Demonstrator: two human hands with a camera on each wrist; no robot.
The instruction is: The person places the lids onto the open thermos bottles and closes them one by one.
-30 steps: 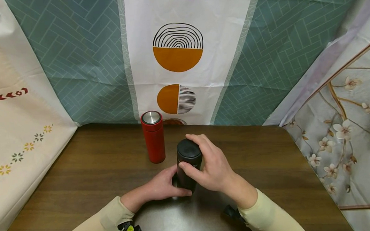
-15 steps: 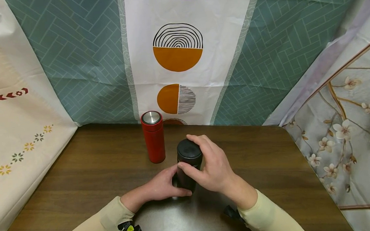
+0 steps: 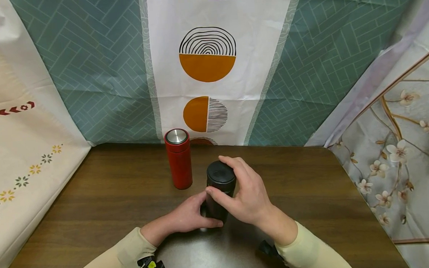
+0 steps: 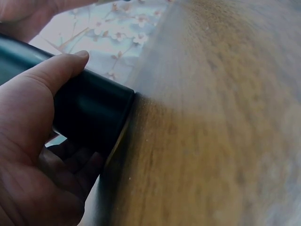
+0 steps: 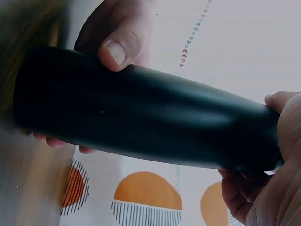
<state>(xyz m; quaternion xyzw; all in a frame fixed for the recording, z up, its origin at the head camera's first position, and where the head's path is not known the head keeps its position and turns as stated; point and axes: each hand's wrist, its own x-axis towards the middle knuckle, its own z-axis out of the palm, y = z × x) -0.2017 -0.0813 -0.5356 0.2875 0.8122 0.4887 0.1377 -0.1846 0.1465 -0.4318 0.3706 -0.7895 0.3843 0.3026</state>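
A black thermos flask [image 3: 214, 209] with a dark round lid [image 3: 220, 172] stands on the wooden table in front of me. My left hand [image 3: 189, 216] grips its lower body, thumb on the near side. Higher up, my right hand [image 3: 249, 195] holds the flask around the lid end, thumb in front and fingers behind. In the left wrist view the base of the flask [image 4: 96, 108] meets the tabletop. The right wrist view has the flask's smooth side [image 5: 160, 117] between both hands; some fingers are hidden behind it.
A red thermos flask [image 3: 180, 168] with a silver-topped lid stands upright behind and left of the black one. The wooden table [image 3: 293, 178] ends at a patterned cloth backdrop [image 3: 295, 85], with more cloth hanging at both sides.
My right hand has turned very slightly at the top of the black flask, its fingertips shifting a little right. The left hand keeps its hold, and the view has moved a touch.
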